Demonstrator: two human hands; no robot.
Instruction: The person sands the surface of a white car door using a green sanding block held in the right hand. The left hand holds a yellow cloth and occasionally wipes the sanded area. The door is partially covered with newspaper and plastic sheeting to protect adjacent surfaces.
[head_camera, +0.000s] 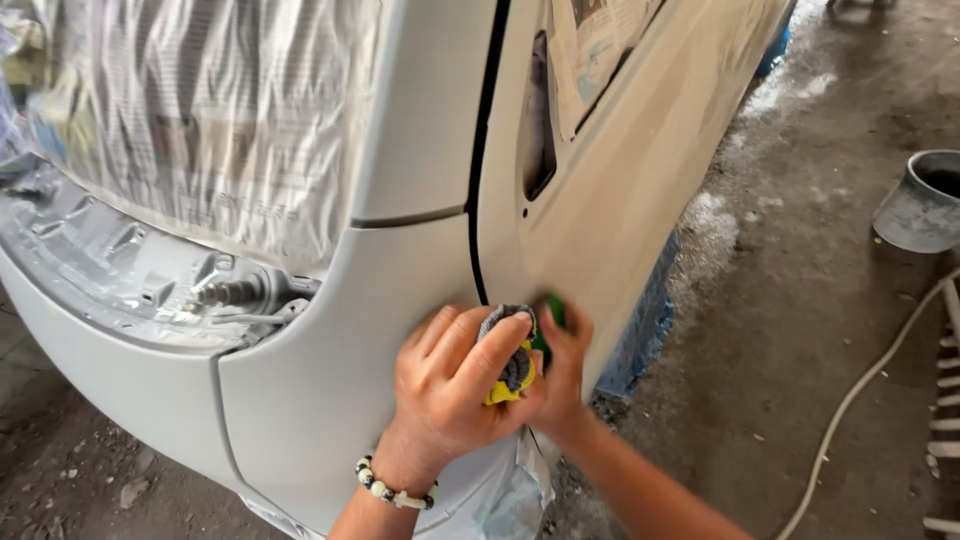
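Left hand (455, 385): fingers curled round a bunched grey and yellow cloth (512, 365), knuckles against the primed body panel (330, 350) near the middle of the frame. A beaded bracelet (390, 488) sits on that wrist.

Right hand (562, 375): fingers closed over a small green pad (552, 315), pressed on the lower door skin (600, 230) just past the seam. Only a sliver of green shows, so how much of it is gripped can't be told.

Where the work is: both hands touch each other right at the dark door gap (478, 200), which runs up toward 12 o'clock from them.

Around it: masking paper and clear plastic (200, 120) cover the rear glass at 10 o'clock, the bare lamp recess (150, 270) sits at 9 o'clock, more paper fills the door window at 1 o'clock.

Floor: dusty concrete floor (800, 330), a grey bucket (925, 205) at 3 o'clock, a pale hose (860, 390) trailing toward 5 o'clock, well apart from the hands.

Could go wrong: looks like the pad is working right on the panel edge, and edges are where primer probably cuts through fastest, so leaning hard there could bare the metal. The cloth is bunched, and grit trapped in it might scratch the coat. Dust could also pack into the open gap.
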